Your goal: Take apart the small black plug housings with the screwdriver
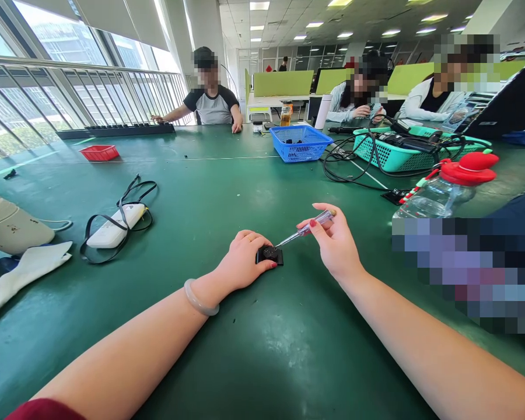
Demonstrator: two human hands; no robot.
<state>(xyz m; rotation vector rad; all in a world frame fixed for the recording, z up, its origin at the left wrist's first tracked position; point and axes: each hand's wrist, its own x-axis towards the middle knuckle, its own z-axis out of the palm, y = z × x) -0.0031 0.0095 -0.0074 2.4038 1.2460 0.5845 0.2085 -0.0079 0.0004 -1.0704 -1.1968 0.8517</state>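
The left hand point(248, 258) is pinching a black part point(270, 254) against the green bench point(192, 344), fingers on its far side and thumb on its near side. The right hand point(336, 242) is gripping a screwdriver point(305, 231) between thumb and fingers, its tip reaching the part's far right edge. A blue basket point(301, 153) is standing beyond.

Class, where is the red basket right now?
In the head view, the red basket sits on the left side of the green table, just in front of the long black strip.
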